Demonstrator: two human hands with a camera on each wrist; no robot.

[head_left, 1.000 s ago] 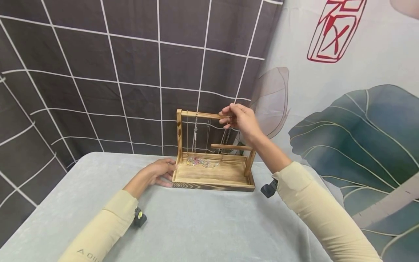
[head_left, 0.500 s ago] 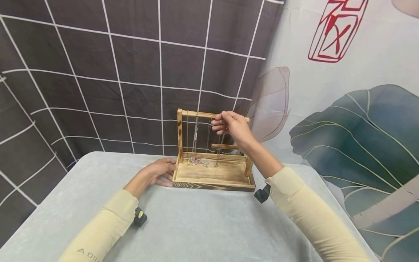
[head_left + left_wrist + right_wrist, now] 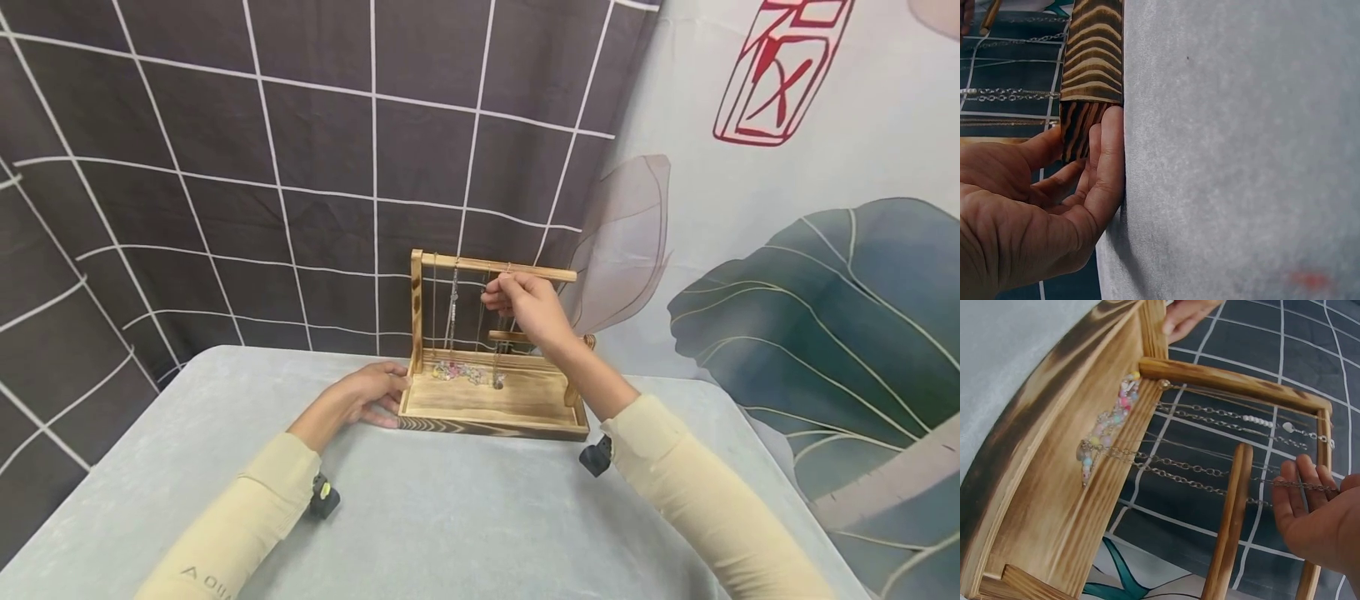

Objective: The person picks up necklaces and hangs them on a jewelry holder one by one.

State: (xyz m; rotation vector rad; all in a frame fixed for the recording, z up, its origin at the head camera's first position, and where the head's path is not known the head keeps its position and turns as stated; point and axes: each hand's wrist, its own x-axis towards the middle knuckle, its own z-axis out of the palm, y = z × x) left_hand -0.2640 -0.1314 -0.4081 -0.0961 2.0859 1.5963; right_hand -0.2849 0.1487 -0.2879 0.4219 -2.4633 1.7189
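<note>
A wooden jewelry stand (image 3: 487, 408) has a shallow tray, a top bar (image 3: 540, 272) and a short lower bar (image 3: 1232, 519). At the tray's left end, my left hand (image 3: 371, 392) holds on, with thumb and fingertips (image 3: 1107, 134) against the wood. My right hand (image 3: 528, 304), just under the top bar, pinches a silver chain necklace (image 3: 1191, 467) between thumb and fingers. Two strands of that necklace run down past the short bar. Its pendant (image 3: 1082, 451) hangs at tray level, beside a string of pastel beads (image 3: 1125, 403). The exact pinch point is partly hidden by the fingers.
Several other necklaces hang from the top bar, including a silver chain with white beads (image 3: 1257, 420). The stand is on a table with a grey cloth (image 3: 465, 508). Behind it hang a dark grid curtain (image 3: 315, 208) and a white printed curtain (image 3: 712, 183).
My right hand has moved left and down from the end of the top bar to below its middle, bringing the necklace along. My left hand stays at the tray's end.
</note>
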